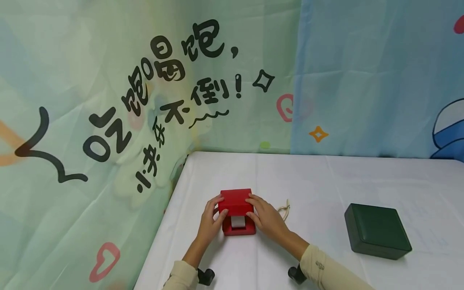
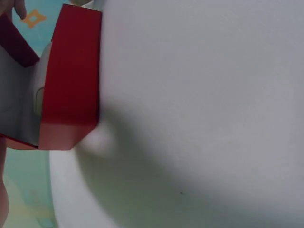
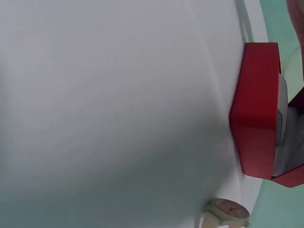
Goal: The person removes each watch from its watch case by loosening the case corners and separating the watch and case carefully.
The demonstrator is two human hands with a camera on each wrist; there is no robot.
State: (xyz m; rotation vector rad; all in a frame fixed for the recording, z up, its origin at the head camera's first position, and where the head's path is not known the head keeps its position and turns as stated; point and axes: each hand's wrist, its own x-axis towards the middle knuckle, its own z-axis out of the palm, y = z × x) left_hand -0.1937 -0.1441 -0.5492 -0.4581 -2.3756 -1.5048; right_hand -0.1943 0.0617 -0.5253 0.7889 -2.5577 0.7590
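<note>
A red box point(image 1: 239, 230) stands on the white table with its lid point(image 1: 237, 197) raised partway. A pale cushion point(image 1: 238, 221) shows inside. My left hand point(image 1: 210, 219) grips the lid's left side, thumb on the front edge. On the right side, my right hand point(image 1: 268, 217) holds the lid the same way. The left wrist view catches the box's red wall point(image 2: 73, 71) and part of the left hand point(image 2: 3, 190). A wristwatch point(image 3: 229, 211) with a round dial lies beside the box in the right wrist view; its light strap point(image 1: 286, 209) shows behind my right hand.
A closed dark green box point(image 1: 377, 231) sits farther right on the white table point(image 1: 301, 181). Printed cloth point(image 1: 235, 133) hangs along the table's left and back edges. Dark wrist-camera mounts point(image 1: 206, 277) project below both wrists.
</note>
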